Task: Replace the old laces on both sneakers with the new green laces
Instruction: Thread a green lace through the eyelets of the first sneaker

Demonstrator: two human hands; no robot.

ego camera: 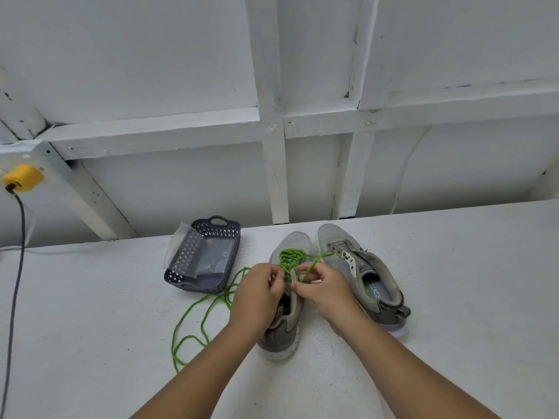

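Observation:
Two grey sneakers stand side by side on the white table, toes pointing away from me. The left sneaker (pixel 292 244) has a green lace (pixel 289 258) crisscrossed through its front eyelets. My left hand (pixel 257 294) curls over that sneaker's left eyelet edge and holds it. My right hand (pixel 325 287) pinches a strand of the green lace just above the tongue. One end of the lace trails over the right sneaker's toe. The right sneaker (pixel 361 267) has bare eyelets. Loose green lace (pixel 193 325) lies in loops on the table at the left.
A dark perforated plastic basket (pixel 208 261) with a clear plastic bag in it sits left of the sneakers. A yellow plug (pixel 22 178) and dark cable (pixel 15 282) hang at the far left. A white framed wall rises behind the table's back edge.

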